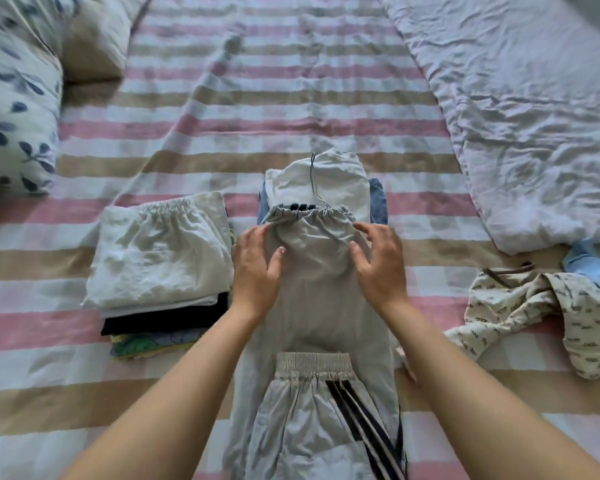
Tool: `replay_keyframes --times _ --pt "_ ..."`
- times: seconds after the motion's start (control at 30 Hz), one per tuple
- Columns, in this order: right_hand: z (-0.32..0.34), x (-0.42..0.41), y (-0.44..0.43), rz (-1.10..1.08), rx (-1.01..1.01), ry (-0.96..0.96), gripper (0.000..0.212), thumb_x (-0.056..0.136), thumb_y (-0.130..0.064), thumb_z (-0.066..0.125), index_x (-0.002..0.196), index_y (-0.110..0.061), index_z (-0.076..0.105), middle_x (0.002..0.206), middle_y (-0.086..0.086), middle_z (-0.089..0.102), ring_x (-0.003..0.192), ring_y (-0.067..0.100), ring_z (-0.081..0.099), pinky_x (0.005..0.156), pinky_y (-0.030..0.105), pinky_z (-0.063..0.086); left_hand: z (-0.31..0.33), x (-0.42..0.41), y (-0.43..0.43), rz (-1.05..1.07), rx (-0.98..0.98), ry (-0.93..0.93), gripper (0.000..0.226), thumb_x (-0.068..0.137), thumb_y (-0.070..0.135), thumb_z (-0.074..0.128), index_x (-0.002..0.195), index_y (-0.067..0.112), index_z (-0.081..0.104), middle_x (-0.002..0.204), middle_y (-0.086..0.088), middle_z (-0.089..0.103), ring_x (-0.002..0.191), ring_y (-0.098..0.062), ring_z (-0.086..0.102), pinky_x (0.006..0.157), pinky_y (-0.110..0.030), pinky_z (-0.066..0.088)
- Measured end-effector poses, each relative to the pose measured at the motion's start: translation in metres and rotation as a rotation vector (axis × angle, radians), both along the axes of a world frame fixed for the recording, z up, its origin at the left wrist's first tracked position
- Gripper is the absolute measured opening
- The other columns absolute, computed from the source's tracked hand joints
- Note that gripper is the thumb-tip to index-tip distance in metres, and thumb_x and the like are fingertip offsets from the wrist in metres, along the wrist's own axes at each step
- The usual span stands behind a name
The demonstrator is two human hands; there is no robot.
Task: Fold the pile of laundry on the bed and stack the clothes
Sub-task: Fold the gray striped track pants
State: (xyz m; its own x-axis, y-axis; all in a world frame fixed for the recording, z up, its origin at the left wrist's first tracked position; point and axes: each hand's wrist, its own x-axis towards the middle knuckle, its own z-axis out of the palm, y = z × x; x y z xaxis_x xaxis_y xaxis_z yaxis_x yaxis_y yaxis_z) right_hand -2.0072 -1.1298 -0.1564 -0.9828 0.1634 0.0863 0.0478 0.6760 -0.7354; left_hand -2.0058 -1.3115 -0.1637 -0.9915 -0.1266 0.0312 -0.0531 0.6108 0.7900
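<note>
the grey track pants (312, 289) lie lengthwise down the middle of the striped bed (291, 109), legs doubled back so the gathered cuffs rest against the folded stack behind (321, 181), likely to keep the fold square. the left hand (257, 268) and right hand (378, 261) lie flat on either edge of the cloth, fingers spread, grip apart and clamped on nothing, pressing the fold smooth. the pants are pale grey, thin and crinkled, with an elastic waistband and dark side stripes near the wearer. a finished stack (160, 265) sits just left; unfolded patterned clothes (534, 313) wait on the right
</note>
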Motion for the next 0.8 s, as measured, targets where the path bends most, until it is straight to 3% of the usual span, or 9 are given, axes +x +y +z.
replay_keyframes --times 0.1,0.2,0.33,0.47,0.57,0.63,0.7,0.77,0.8 --pt "-0.009 -0.047 0.004 0.03 0.111 -0.139 0.043 0.09 -0.02 0.056 0.131 -0.01 0.048 0.127 0.014 0.048 0.12 0.028 0.042 0.102 0.029 0.028 -0.014 -0.05 -0.003 0.039 -0.037 -0.174 0.053 0.092 0.02 0.054 0.139 0.006 0.034 0.139 -0.016 0.033 0.132 -0.027 0.029 0.107 -0.026 0.015" --pt "-0.023 -0.07 0.005 0.092 0.128 -0.217 0.039 0.09 -0.025 0.057 0.126 -0.009 0.052 0.123 0.015 0.054 0.117 0.029 0.046 0.1 0.035 0.034 -0.028 -0.077 -0.007 -0.012 -0.03 -0.282 0.035 0.094 0.019 0.05 0.125 0.002 0.048 0.127 -0.02 0.051 0.119 -0.03 0.045 0.097 -0.033 0.034" --pt "-0.035 -0.083 0.006 0.091 0.195 -0.323 0.038 0.085 -0.035 0.063 0.116 -0.015 0.058 0.115 0.012 0.061 0.108 0.029 0.053 0.082 0.031 0.04 -0.039 -0.086 -0.01 0.002 0.004 -0.345 0.025 0.092 0.022 0.054 0.106 0.001 0.054 0.11 -0.019 0.06 0.101 -0.028 0.054 0.075 -0.032 0.034" --pt "-0.033 -0.093 0.008 0.105 0.142 -0.43 0.031 0.077 -0.04 0.071 0.095 -0.014 0.064 0.098 0.008 0.069 0.094 0.025 0.061 0.066 0.028 0.038 -0.039 -0.087 -0.014 0.066 0.074 -0.345 0.02 0.086 0.023 0.064 0.093 0.009 0.052 0.092 -0.008 0.057 0.083 -0.018 0.049 0.059 -0.024 0.026" --pt "-0.02 -0.087 0.011 0.115 0.0 -0.417 0.032 0.074 -0.039 0.074 0.082 -0.008 0.068 0.082 0.011 0.068 0.077 0.02 0.059 0.064 0.034 0.043 -0.027 -0.078 -0.017 0.051 0.167 -0.268 0.021 0.083 0.017 0.068 0.095 0.004 0.059 0.085 -0.004 0.059 0.08 -0.014 0.051 0.06 -0.022 0.034" --pt "-0.004 -0.07 0.014 0.123 -0.075 -0.374 0.033 0.075 -0.034 0.075 0.076 -0.003 0.065 0.07 0.012 0.062 0.065 0.014 0.051 0.059 0.03 0.037 -0.009 -0.063 -0.02 0.021 0.294 -0.234 0.015 0.081 0.009 0.068 0.094 0.003 0.062 0.079 -0.002 0.06 0.076 -0.012 0.052 0.062 -0.018 0.039" --pt "0.016 -0.046 0.016 0.13 -0.163 -0.303 0.026 0.074 -0.026 0.076 0.067 -0.006 0.061 0.06 0.003 0.053 0.056 0.007 0.043 0.053 0.028 0.033 0.013 -0.042 -0.027 -0.045 0.396 -0.206 0.013 0.08 0.001 0.068 0.092 0.004 0.064 0.076 -0.001 0.062 0.07 -0.006 0.055 0.066 -0.017 0.043" --pt "0.037 -0.015 0.019 0.154 -0.207 -0.24 0.013 0.072 -0.018 0.078 0.074 -0.014 0.065 0.066 -0.003 0.06 0.057 0.004 0.049 0.053 0.022 0.038 0.035 -0.011 -0.038 -0.142 0.403 -0.182 0.017 0.078 -0.003 0.068 0.093 0.005 0.065 0.079 -0.001 0.065 0.07 -0.001 0.058 0.069 -0.017 0.048" --pt "0.045 0.003 0.019 0.173 -0.207 -0.218 0.017 0.07 -0.014 0.079 0.083 -0.014 0.068 0.073 -0.003 0.065 0.063 0.005 0.055 0.058 0.021 0.042 0.044 0.006 -0.044 -0.185 0.394 -0.184 0.02 0.078 -0.004 0.068 0.094 0.007 0.066 0.082 -0.003 0.066 0.074 -0.004 0.06 0.073 -0.02 0.049"
